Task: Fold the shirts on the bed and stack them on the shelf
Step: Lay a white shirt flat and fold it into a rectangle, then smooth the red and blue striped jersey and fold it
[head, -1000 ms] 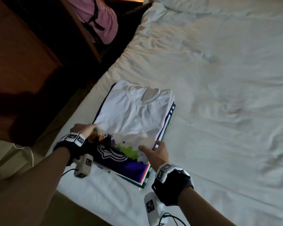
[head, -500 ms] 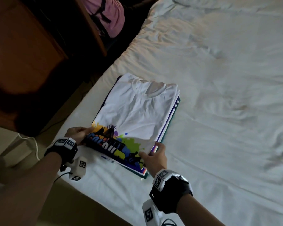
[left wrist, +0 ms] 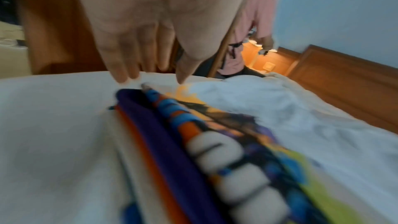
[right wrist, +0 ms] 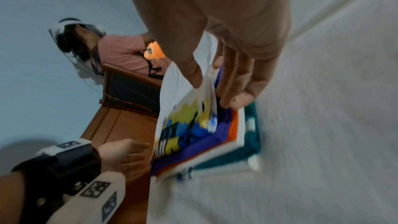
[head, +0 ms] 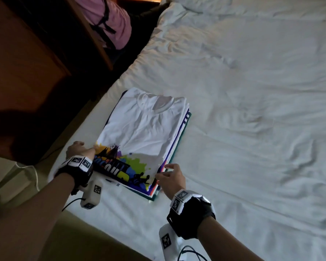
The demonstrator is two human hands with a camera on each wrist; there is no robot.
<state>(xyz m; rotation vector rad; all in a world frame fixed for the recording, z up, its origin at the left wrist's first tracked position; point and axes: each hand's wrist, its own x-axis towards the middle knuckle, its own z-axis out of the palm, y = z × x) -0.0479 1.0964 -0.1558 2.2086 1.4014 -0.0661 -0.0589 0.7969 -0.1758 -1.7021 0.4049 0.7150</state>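
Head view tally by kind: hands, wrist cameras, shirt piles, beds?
hands: 2 (left hand, right hand)
wrist cameras: 2
shirt pile: 1
bed: 1
total: 6

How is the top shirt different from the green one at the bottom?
The top shirt is white with a colourful print; the green shirt is dark teal. The top shirt shows its whole front, while only the green shirt's edge peeks out. The right hand pinches the top shirt's corner, not the green shirt. Both are folded.
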